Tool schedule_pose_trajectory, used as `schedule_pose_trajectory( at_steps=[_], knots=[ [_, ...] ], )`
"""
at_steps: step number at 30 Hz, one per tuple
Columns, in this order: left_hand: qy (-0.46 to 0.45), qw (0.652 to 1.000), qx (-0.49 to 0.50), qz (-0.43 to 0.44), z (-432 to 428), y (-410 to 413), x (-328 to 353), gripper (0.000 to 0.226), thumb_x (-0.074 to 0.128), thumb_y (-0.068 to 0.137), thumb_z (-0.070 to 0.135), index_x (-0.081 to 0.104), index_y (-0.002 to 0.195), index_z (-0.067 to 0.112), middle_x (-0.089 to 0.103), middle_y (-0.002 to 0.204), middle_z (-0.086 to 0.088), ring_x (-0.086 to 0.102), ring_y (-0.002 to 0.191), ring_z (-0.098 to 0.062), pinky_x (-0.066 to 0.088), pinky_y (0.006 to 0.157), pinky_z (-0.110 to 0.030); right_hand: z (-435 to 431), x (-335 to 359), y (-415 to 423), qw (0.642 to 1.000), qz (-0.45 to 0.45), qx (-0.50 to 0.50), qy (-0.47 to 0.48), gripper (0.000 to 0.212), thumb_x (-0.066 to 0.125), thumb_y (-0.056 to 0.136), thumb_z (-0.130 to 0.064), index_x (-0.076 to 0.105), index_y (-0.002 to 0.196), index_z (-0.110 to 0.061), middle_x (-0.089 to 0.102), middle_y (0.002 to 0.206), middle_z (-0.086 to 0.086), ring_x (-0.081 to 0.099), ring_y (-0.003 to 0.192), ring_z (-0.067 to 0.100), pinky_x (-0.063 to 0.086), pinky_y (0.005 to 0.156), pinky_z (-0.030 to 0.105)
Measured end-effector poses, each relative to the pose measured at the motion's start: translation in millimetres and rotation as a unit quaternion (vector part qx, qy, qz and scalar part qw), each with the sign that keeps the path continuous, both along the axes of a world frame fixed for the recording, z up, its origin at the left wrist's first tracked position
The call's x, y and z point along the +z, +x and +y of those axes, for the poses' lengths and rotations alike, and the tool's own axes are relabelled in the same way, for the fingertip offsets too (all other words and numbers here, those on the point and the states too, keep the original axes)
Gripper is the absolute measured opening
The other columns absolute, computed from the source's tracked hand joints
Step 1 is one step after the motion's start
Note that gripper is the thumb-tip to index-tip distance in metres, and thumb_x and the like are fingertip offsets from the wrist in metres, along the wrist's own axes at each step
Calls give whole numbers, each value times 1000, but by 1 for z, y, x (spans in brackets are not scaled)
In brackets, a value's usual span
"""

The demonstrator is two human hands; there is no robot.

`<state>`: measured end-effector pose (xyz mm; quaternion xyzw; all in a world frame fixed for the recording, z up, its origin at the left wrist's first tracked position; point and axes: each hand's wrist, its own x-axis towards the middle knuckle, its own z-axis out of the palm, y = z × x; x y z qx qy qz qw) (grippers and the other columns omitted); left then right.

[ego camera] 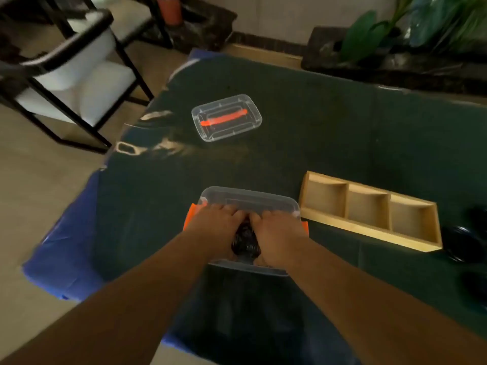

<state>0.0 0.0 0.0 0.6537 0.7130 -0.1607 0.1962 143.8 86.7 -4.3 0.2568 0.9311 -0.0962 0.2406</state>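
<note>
The left hand (213, 227) and right hand (276, 230) are reaching into a clear rectangular plastic box (250, 198) on the dark green counter (342, 143), their fingers curling round a black crinkled bundle (245, 241).

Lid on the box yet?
No: the lid lies apart on the table, beyond the box, while the left hand and right hand reach inside it.

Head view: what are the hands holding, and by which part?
Inside the box, the left hand and right hand seem to grip a dark bundle by its two sides; blur hides what it is.
</note>
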Motion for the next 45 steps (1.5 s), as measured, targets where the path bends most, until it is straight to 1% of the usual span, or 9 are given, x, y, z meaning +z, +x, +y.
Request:
schedule_pose_trajectory(
  at_steps=[7,15,24,32,39,41,42,44,45],
  knots=[
    [-11,998,-2,65,7,6,-7,89,77,67,72,47,140,31,65,131,-2,65,116,-32,47,107,-61,2,1,-10,999,-49,-5,-13,90,89,74,-47,42,146,-22,61,138,7,58,127,31,41,112,60],
    [24,996,11,84,-2,11,78,96,79,61,67,46,143,29,65,129,1,65,113,-28,54,98,-44,3,73,-8,998,16,49,38,87,89,70,-48,44,137,-19,62,124,6,64,111,28,56,93,46],
    [91,992,0,83,41,96,153,92,83,61,63,47,139,29,64,127,-2,62,109,-28,53,95,-45,45,147,84,993,73,26,86,81,86,72,-51,45,134,-21,61,119,6,62,106,27,45,79,41],
    [74,996,-44,7,73,238,71,81,79,56,62,52,124,27,62,105,1,61,89,-25,48,75,-40,62,85,238,998,-3,-15,63,76,84,70,-56,49,128,-20,63,110,2,65,97,24,42,73,36],
    [8,995,-95,-38,59,312,-13,90,82,64,59,46,140,25,63,124,-3,61,107,-28,51,96,-45,35,7,318,997,-42,-65,8,84,89,68,-48,46,135,-19,62,119,4,65,106,27,55,90,43],
    [16,993,-119,-22,60,320,-21,101,82,69,57,36,153,25,51,149,-9,49,133,-34,39,114,-56,26,-7,327,991,-31,-129,3,88,89,68,-50,44,137,-20,61,122,4,64,108,28,54,91,44],
    [28,991,-133,-3,62,322,-22,109,81,74,58,24,161,25,33,166,-12,31,150,-39,24,122,-65,22,-12,329,983,-28,-182,-5,92,89,67,-53,42,139,-20,60,124,4,63,110,29,53,91,43],
    [69,987,-138,31,59,324,-20,114,73,86,59,1,168,26,-6,178,-14,-6,162,-41,-3,125,-72,11,-18,329,942,-15,-331,-56,98,85,66,-62,38,140,-18,57,127,7,63,114,31,52,86,42],
    [93,987,-125,30,55,323,-17,111,72,89,57,2,168,24,-9,178,-15,-7,162,-42,-4,125,-72,5,-19,326,907,2,-410,-96,100,82,66,-68,37,140,-17,57,128,8,63,116,33,50,83,42]
  ],
)
